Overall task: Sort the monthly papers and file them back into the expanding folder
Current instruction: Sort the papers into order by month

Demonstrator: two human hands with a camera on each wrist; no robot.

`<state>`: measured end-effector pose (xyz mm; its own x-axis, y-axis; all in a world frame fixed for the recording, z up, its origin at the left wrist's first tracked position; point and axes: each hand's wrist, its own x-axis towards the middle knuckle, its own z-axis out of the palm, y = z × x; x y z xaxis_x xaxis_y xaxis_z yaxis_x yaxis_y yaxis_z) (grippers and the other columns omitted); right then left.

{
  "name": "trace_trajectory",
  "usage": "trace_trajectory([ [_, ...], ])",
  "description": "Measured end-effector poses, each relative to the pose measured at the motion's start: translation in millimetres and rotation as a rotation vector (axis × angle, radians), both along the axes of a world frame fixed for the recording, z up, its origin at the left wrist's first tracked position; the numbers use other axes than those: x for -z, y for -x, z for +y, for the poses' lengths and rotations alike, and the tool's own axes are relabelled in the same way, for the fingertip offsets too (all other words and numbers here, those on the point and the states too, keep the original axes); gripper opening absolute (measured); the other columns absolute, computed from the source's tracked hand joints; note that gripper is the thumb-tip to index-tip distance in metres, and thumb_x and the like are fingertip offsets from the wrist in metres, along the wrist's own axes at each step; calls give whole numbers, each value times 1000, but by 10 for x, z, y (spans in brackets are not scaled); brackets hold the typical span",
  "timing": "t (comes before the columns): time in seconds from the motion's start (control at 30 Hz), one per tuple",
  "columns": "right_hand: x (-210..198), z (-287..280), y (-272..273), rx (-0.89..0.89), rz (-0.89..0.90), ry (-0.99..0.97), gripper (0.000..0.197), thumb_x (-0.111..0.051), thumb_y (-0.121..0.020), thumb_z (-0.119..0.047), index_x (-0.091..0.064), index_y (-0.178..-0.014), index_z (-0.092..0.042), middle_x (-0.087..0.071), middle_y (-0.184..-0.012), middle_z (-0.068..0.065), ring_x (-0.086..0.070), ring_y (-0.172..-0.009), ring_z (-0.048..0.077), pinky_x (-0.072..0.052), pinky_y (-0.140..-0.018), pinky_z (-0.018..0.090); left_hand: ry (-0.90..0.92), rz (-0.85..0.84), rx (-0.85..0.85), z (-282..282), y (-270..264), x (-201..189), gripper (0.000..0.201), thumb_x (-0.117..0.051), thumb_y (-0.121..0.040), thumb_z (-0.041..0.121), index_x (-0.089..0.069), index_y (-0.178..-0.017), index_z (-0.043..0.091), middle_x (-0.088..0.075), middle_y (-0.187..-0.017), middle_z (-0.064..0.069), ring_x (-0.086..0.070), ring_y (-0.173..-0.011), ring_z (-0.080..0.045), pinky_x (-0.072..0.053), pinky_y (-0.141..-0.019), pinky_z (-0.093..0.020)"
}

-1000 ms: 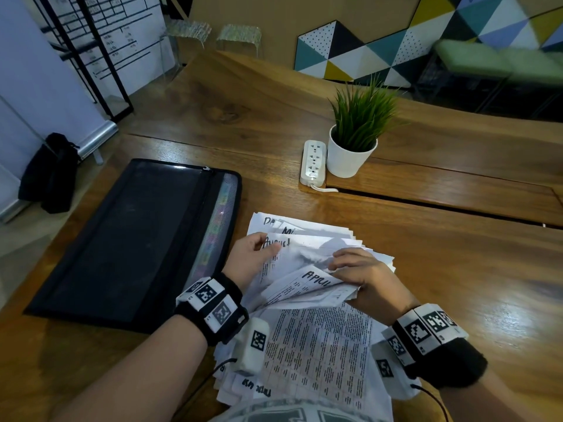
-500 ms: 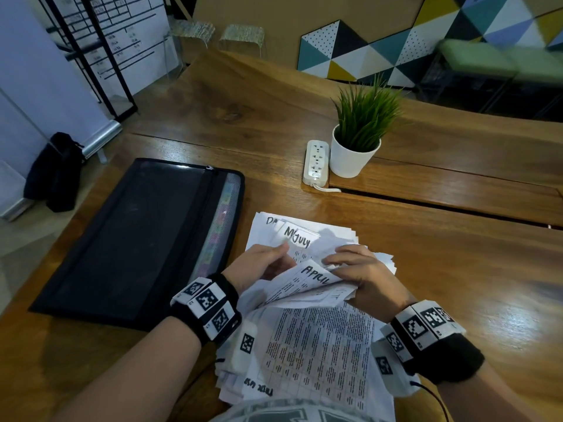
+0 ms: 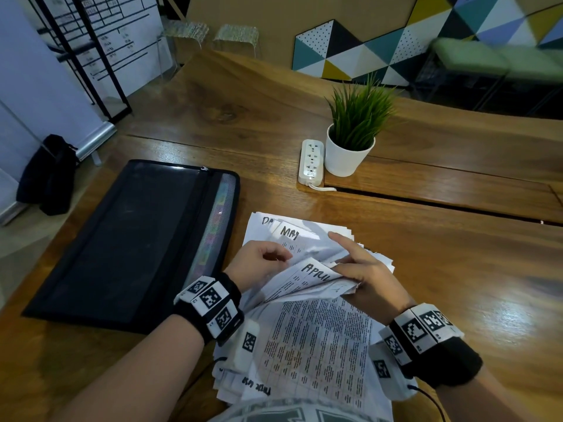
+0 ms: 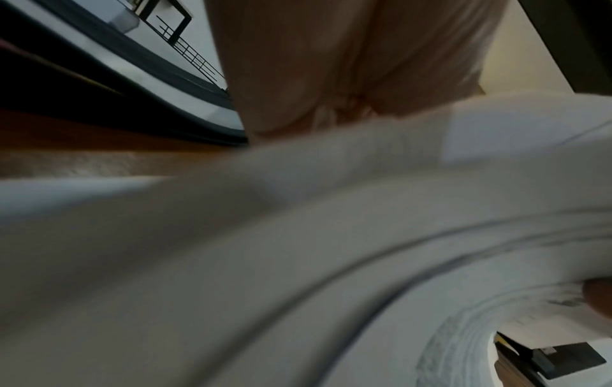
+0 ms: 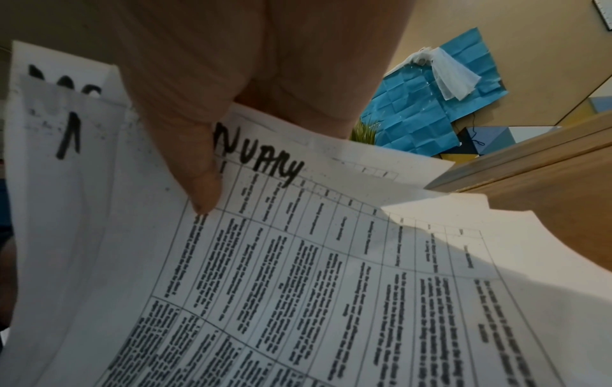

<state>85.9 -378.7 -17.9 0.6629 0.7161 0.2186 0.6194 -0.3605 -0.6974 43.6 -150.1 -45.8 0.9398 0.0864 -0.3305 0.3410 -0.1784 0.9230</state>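
Observation:
A loose stack of printed monthly papers [image 3: 316, 342] lies on the wooden table [image 3: 457, 269] in front of me. The far ends of its upper sheets are bent up toward me. My left hand [image 3: 262, 260] curls on the lifted sheets' left edge. My right hand [image 3: 362, 269] grips the bent bunch with the "APRIL" sheet [image 3: 316, 272] on top, index finger stretched over the "MAY" sheet [image 3: 289, 233]. In the right wrist view my thumb [image 5: 202, 183] presses on a "JANUARY" sheet [image 5: 271, 167]. The black expanding folder [image 3: 137, 239] lies flat to the left, its coloured tabs showing through the mesh.
A white power strip [image 3: 310, 161] and a potted green plant [image 3: 350, 147] stand beyond the papers, beside a raised wooden ledge [image 3: 441, 190]. A black bag [image 3: 48, 175] sits on the floor left of the table.
The sheet that showed behind the bunch has been flipped toward me, uncovering the MAY sheet. My right index finger has stretched out. The folder has not moved.

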Motion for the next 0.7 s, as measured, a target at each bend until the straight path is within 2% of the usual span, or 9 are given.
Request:
trace_trajectory([
  [0.1, 30, -20, -24, -54, -103, 65, 25, -75, -71, -8, -74, -95, -12, -64, -118, 3, -60, -94, 5, -51, -81, 29, 53, 54, 132, 23, 45, -59, 15, -64, -82, -7, -72, -83, 6, -70, -82, -4, -64, -76, -10, -54, -76, -21],
  [0.13, 33, -28, -35, -71, -120, 86, 21, -73, -71, -13, -74, -92, -13, -69, -106, 1, -60, -92, 9, -51, -79, 31, 42, 61, 130, 24, 55, -65, 16, -63, -82, -5, -71, -85, 8, -70, -84, -3, -64, -78, -9, -53, -75, -20],
  [0.2, -3, -6, -28, -85, -162, 86, 20, -71, -73, -20, -74, -91, -13, -72, -95, 1, -57, -90, 9, -45, -79, 24, -76, 19, 38, 25, 41, -30, 19, -63, -83, 0, -69, -94, 13, -65, -95, 3, -59, -90, -9, -48, -81, -21],
  [0.3, -17, 21, -22, -71, -196, 75, 22, -71, -72, -23, -74, -91, -12, -73, -93, 1, -55, -90, 9, -41, -79, 18, -359, 11, -59, 31, -18, 30, 28, -61, -85, 7, -58, -112, 15, -52, -107, 4, -51, -100, -13, -44, -89, -27],
  [0.37, 9, 18, -33, -57, -212, 68, 21, -73, -69, -18, -74, -89, -11, -73, -91, 1, -54, -90, 10, -41, -80, 19, -455, 29, -30, 36, -54, 55, 14, -59, -85, 9, -58, -96, 17, -54, -102, 0, -56, -94, -18, -47, -86, -33],
  [0.43, 48, -13, -48, -56, -230, 66, 21, -74, -68, -17, -74, -88, -11, -73, -90, 0, -56, -93, 13, -43, -85, 22, -506, 32, -18, 37, -76, 95, 11, -58, -85, 9, -62, -95, 12, -55, -101, -3, -58, -92, -20, -48, -84, -30],
  [0.53, 87, -59, -44, -42, -227, 96, 26, -78, -65, -15, -74, -91, -12, -73, -93, 2, -64, -95, 20, -53, -81, 30, -504, 29, -23, 9, -99, 119, 16, -62, -83, 13, -62, -99, 13, -55, -105, -2, -55, -91, -15, -44, -81, -24],
  [0.6, 104, -74, -42, -21, -196, 100, 29, -79, -64, -14, -74, -93, -15, -72, -95, 3, -66, -90, 18, -56, -72, 32, -432, 15, -37, -17, -97, 114, 16, -65, -79, 12, -60, -95, 16, -59, -99, -1, -57, -87, -14, -46, -75, -24],
  [0.7, 141, -91, -56, -18, -113, 83, 24, -75, -69, -16, -74, -93, -16, -67, -104, 1, -64, -94, 14, -55, -72, 35, -274, -40, -84, -31, -43, 68, 20, -66, -79, 5, -54, -85, 19, -61, -90, 3, -58, -76, -12, -48, -63, -22],
])
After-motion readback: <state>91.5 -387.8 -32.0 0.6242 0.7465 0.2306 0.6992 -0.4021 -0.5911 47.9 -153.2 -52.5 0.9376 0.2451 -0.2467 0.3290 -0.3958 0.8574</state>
